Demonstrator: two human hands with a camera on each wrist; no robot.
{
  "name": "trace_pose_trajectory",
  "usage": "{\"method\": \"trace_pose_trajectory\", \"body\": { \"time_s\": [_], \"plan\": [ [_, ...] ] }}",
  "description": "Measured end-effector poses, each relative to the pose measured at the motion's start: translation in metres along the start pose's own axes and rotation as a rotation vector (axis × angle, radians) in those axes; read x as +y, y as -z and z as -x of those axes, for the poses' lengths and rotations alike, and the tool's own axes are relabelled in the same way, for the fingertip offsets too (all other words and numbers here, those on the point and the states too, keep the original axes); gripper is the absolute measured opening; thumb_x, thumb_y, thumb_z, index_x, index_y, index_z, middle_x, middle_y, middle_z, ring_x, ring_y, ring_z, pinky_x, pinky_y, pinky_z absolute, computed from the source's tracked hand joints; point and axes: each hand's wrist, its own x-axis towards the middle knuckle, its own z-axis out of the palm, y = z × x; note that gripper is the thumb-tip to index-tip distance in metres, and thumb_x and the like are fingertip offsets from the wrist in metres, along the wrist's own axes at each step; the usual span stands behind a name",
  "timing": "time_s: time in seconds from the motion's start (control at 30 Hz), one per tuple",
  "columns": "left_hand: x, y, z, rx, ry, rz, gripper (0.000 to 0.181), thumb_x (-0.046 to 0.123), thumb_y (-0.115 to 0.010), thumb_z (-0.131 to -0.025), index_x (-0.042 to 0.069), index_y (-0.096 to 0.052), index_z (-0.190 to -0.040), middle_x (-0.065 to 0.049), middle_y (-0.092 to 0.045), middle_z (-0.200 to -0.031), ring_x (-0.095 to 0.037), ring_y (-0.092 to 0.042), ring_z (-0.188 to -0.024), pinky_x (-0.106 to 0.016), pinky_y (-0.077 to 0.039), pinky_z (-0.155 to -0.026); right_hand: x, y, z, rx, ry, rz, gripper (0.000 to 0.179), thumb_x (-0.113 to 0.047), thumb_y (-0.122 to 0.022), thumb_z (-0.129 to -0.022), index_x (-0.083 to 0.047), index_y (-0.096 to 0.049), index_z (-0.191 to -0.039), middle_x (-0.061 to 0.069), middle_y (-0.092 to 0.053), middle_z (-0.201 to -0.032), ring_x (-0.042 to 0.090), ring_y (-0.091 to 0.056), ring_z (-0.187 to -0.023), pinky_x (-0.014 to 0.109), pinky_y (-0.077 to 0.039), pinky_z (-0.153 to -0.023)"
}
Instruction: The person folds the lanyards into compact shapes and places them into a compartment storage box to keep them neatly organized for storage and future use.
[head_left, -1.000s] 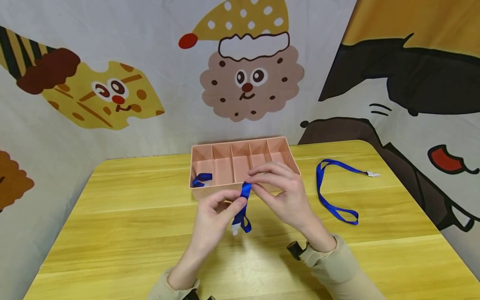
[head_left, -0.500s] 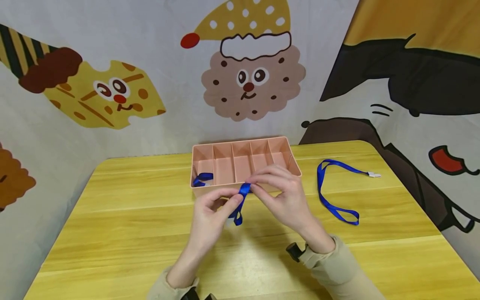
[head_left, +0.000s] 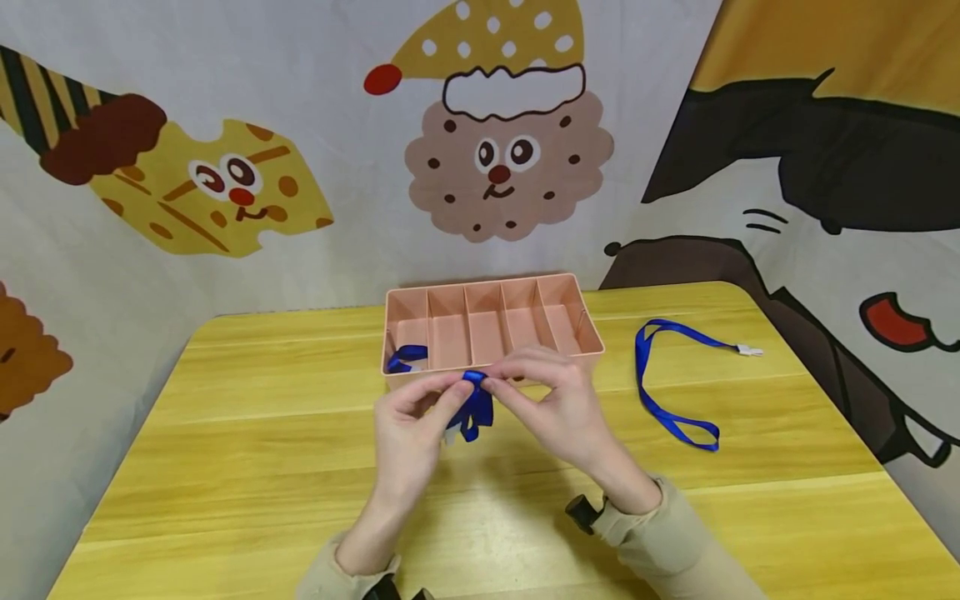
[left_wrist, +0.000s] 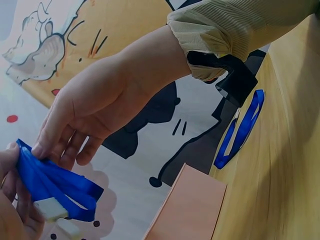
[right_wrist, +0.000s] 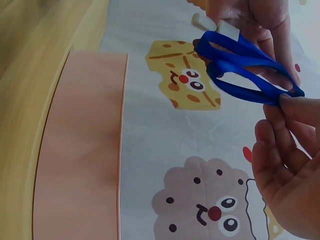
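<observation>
A blue lanyard (head_left: 480, 408), folded into hanging loops, is held between both hands above the table, just in front of the pink box. My left hand (head_left: 414, 429) pinches its top fold between thumb and fingers. From the other side, my right hand (head_left: 551, 404) pinches the same fold with thumb and fingertips. The white plastic clip (left_wrist: 51, 209) dangles from the lanyard near the left fingers in the left wrist view. In the right wrist view, two loops of the lanyard (right_wrist: 240, 67) spread out from the right thumb and fingertips.
The pink box (head_left: 491, 283) with several compartments stands at the table's back; another blue lanyard (head_left: 407, 354) lies in its leftmost compartment. A third lanyard (head_left: 642, 375), with a white clip (head_left: 748, 350), lies loosely curved on the wooden table (head_left: 225, 467) at right. A cartoon-printed cloth (head_left: 337, 108) hangs behind.
Both hands have moved slightly left, and the right hand has come closer to the left. The held lanyard is folded shorter, its hanging loops now higher and bunched beneath the fingers.
</observation>
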Motion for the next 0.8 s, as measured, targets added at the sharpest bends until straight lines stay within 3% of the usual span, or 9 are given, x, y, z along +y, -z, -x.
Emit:
{"method": "trace_pose_trajectory", "body": {
  "time_s": [0.17, 0.47, 0.8],
  "plan": [
    [-0.0009, -0.0009, 0.0009, 0.033, -0.002, 0.020, 0.014, -0.008, -0.072, -0.092, -0.020, -0.072, -0.098, 0.020, -0.079, -0.092, 0.003, -0.073, -0.079, -0.013, -0.058, -0.068, -0.0030, -0.0023, 0.0026, -0.017, -0.085, -0.041, 0.008, -0.001, -0.079, -0.091, -0.006, -0.082, -0.095, 0.008, -0.081, -0.093, 0.008, -0.072, -0.084, 0.023, -0.060, -0.072],
    [-0.0041, -0.0011, 0.0009, 0.056, -0.054, 0.058, 0.010, -0.007, -0.072, -0.093, -0.016, -0.075, -0.097, 0.016, -0.081, -0.094, -0.001, -0.076, -0.083, -0.016, -0.061, -0.073, -0.0092, -0.0050, 0.0030, -0.055, -0.208, -0.123, 0.006, -0.004, -0.078, -0.093, -0.006, -0.082, -0.097, 0.008, -0.081, -0.095, 0.003, -0.069, -0.083, 0.023, -0.057, -0.070],
    [-0.0047, -0.0016, 0.0009, 0.071, -0.042, 0.067, 0.009, -0.008, -0.073, -0.092, -0.015, -0.076, -0.096, 0.015, -0.081, -0.093, -0.001, -0.076, -0.083, -0.016, -0.061, -0.073, -0.0095, -0.0065, 0.0036, -0.052, -0.210, -0.157, 0.005, -0.003, -0.078, -0.093, -0.006, -0.082, -0.095, 0.009, -0.081, -0.094, 0.003, -0.067, -0.080, 0.023, -0.055, -0.068]
  ]
}}
